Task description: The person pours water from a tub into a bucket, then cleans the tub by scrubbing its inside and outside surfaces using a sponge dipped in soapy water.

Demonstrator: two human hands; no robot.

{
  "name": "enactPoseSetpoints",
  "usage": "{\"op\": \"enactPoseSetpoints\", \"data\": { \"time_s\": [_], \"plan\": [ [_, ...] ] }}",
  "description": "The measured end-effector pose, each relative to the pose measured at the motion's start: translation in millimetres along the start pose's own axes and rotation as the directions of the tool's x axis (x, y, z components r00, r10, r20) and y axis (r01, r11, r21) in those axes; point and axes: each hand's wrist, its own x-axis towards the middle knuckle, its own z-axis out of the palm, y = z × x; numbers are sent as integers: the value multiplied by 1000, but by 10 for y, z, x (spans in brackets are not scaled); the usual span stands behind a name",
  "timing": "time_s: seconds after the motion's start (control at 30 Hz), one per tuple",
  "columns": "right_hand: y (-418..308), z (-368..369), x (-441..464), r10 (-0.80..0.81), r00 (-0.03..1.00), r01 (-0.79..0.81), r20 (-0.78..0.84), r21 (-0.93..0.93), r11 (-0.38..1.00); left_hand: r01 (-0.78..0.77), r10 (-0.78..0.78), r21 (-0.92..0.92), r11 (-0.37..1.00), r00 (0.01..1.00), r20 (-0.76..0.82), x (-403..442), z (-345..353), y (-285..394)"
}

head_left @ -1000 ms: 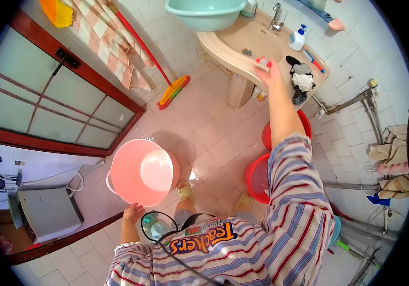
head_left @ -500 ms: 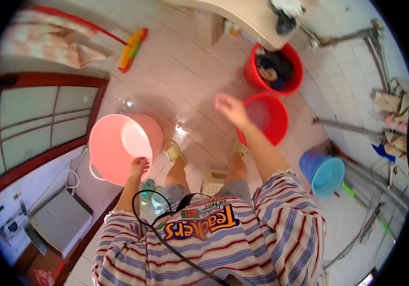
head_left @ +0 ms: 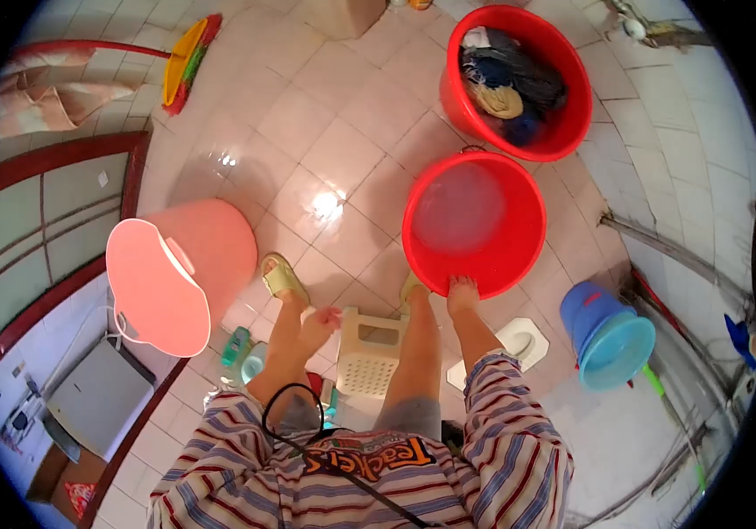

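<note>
My right hand is at the near rim of a red bucket, its fingers hooked over the edge. Cloudy water lies in the bucket. My left hand hangs above my left leg, fingers loosely apart, holding nothing. Just right of it is a beige plastic stool with a slot and small holes. Beyond the first bucket, a second red bucket holds dark, blue, white and tan clothes. A pink tub leans tilted at the left.
Green bottle stands left of my legs. At right are a blue bucket and a light-blue basin. A white octagonal object lies by my right forearm. A broom rests at upper left; a sink pedestal is at top.
The view has dropped from the sink to the floor. My right hand has come away from the sink to the red bucket's rim. My left hand has moved away from the pink tub, which now tilts.
</note>
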Motion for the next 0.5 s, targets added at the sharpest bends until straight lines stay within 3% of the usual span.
{"op": "enactPoseSetpoints", "data": {
  "time_s": [0.07, 0.1, 0.17, 0.27, 0.3, 0.37, 0.5],
  "plan": [
    [-9, 65, 50, -30, 1000, 30, 0, 32, 999, 99, -114, 261, 960, 993, 41, 48, 55, -615],
    [12, 101, 30, -73, 997, 73, -15, -30, 997, 105, -117, 249, 963, 993, 33, -29, 50, -682],
    [51, -22, 32, -145, 989, 139, -38, -123, 983, 207, -204, 497, 843, 977, -62, -119, 62, -774],
    [-217, -369, -23, -97, 991, 102, 91, -55, 993, 219, -196, 518, 827, 975, -100, -93, -54, -1061],
    [-227, -447, -89, -105, 991, 111, 87, -72, 991, 217, -193, 502, 837, 976, -101, -112, -68, -1108],
    [-219, -650, -165, -127, 989, 128, 76, -10, 992, 268, -253, 233, 935, 963, -91, -20, -103, -1048],
    [-167, -1247, -184, -131, 979, 156, 158, -162, 974, 154, -162, -139, 978, 986, -47, -46, -109, -800]
  ]
}}
